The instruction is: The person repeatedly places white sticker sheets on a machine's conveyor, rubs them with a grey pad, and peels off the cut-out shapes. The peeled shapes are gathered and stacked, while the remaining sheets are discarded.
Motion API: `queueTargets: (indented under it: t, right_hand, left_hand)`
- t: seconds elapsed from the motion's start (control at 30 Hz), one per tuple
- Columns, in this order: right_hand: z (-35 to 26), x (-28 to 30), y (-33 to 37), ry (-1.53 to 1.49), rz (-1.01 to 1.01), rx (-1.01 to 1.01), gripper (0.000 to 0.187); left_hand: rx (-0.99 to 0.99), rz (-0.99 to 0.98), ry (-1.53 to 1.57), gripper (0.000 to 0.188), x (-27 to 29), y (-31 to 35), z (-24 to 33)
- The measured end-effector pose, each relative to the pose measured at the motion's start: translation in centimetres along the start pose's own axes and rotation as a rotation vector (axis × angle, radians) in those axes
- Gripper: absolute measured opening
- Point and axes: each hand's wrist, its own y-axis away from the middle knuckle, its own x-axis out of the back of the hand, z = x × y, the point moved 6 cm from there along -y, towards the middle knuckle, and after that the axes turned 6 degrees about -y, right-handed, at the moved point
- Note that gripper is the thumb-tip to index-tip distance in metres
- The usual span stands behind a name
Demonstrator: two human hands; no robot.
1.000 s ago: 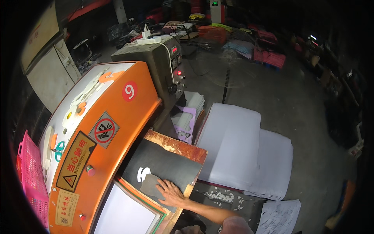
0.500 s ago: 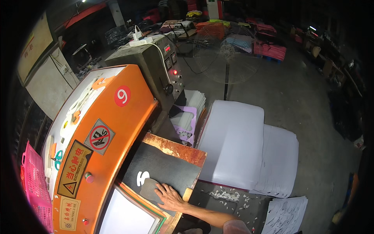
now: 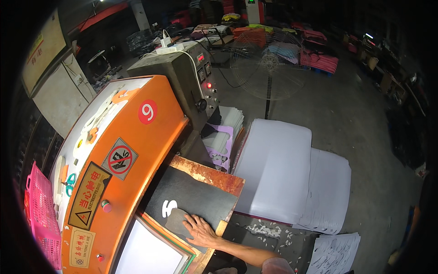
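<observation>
My right hand reaches in from the lower right and lies palm down, fingers spread, on a flat grey-brown piece with a rounded edge. It presses or rests there without gripping. The piece lies on a dark mat on the worn wooden board of an orange press. Against the piece's far edge sits a small white curved cut-out. A stack of white sheets with a green edge lies just left of and nearer than my hand. My left hand is out of view.
Large stacks of white sheets stand to the right, with white scraps and a punched sheet nearby. A control box and a fan stand beyond. Teal scissors and a pink basket are at the left.
The whole view has shifted slightly. My right hand stays flat on the grey-brown piece, and the pieces on the mat keep nearly the same places.
</observation>
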Motion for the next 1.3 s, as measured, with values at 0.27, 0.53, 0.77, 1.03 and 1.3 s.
queueTargets:
  t: [0.27,0.53,0.77,1.03,1.3]
  right_hand:
    - [0.0,0.1,0.1,-0.004,0.002,0.003,0.076]
    - [0.3,-0.7,0.2,0.009,-0.036,-0.011,0.078]
    - [0.2,-1.1,0.0,0.027,-0.026,-0.008,0.079]
    - [-0.3,-0.9,-0.2,0.016,-0.025,-0.011,0.077]
    - [-1.0,-1.3,-0.4,0.026,-0.035,-0.018,0.077]
  left_hand:
    - [-0.018,-0.012,-0.008,0.035,-0.2,0.6,-0.1]
    - [-0.026,-0.030,-0.015,0.034,-0.7,1.3,-0.3]
    - [-0.029,-0.043,-0.018,0.034,-1.1,1.5,-0.8]
    - [-0.041,-0.059,-0.020,0.035,-1.8,2.2,-1.3]
    - [-0.053,-0.070,-0.023,0.036,-4.0,4.2,-3.4]
